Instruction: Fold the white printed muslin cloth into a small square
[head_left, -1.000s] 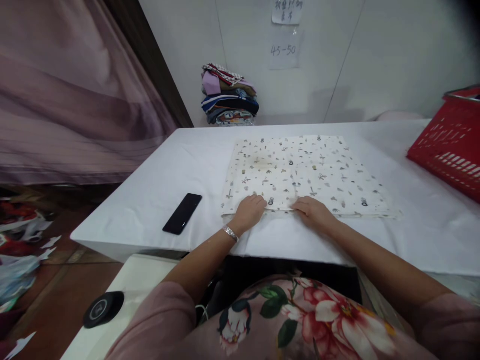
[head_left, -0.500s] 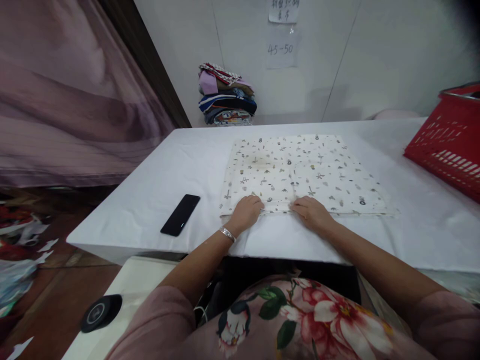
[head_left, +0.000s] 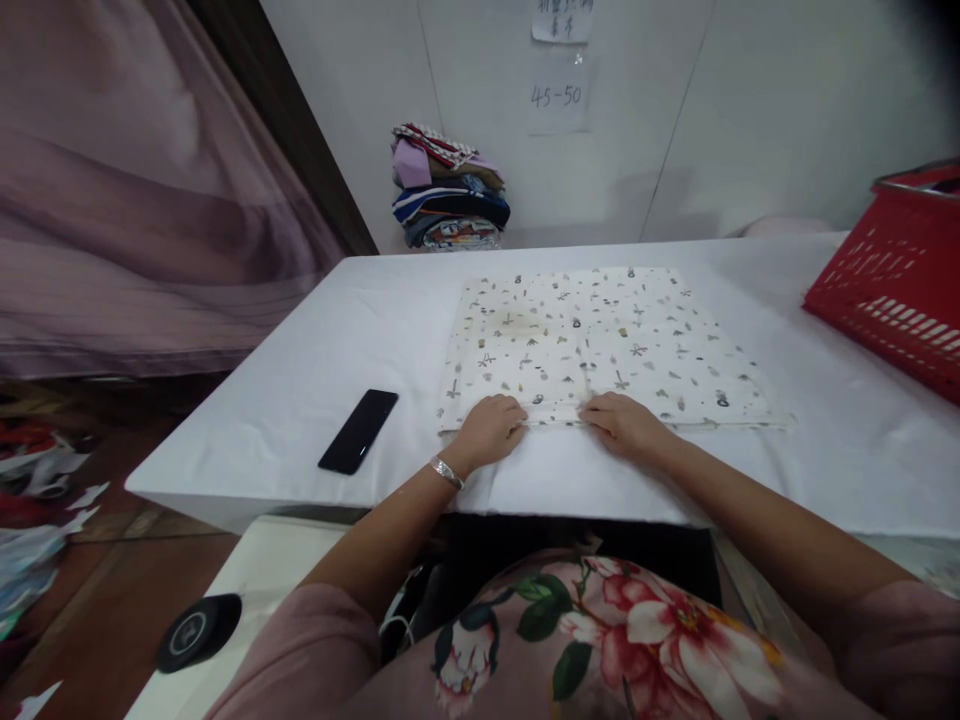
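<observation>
A cream cloth with small dark prints [head_left: 600, 340] lies folded flat on the white table [head_left: 315, 400]. My left hand [head_left: 489, 430] rests on the cloth's near edge left of centre, fingers curled and pressed down on the hem. My right hand [head_left: 622, 422] lies on the same edge just right of it, fingers also curled over the hem. A silver bracelet is on my left wrist. Both hands seem to pinch the near edge, though the fingertips are partly hidden.
A black phone [head_left: 358, 430] lies on the table left of the cloth. A red plastic basket [head_left: 892, 290] stands at the right. A stack of folded clothes [head_left: 448, 190] sits against the wall. A black round object [head_left: 196, 632] rests on a low white surface.
Both hands stay on the cloth's near edge; only the view has shifted slightly.
</observation>
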